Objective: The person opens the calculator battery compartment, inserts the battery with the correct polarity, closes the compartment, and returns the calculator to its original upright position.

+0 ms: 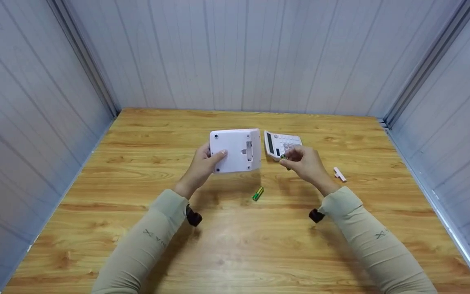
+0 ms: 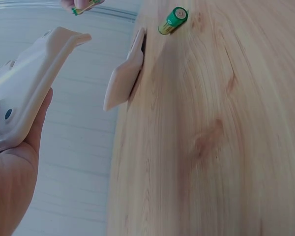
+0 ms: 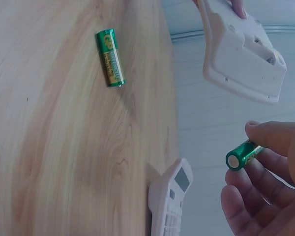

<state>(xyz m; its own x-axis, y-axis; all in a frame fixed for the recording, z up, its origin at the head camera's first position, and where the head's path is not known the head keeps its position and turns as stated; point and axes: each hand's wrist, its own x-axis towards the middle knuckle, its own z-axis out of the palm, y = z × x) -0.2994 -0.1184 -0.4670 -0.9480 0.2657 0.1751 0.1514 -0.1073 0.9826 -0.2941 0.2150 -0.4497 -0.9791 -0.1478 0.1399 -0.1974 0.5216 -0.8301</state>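
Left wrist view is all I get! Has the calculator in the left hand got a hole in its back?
Observer: Yes, the held calculator in the left hand has an open slot in its back.
Operator: Cool! Is anything on the table, off to the right of the right hand?
Observer: Yes, a small white piece lies there.
Operator: And which way up is the other calculator?
Observer: Its buttons face up.
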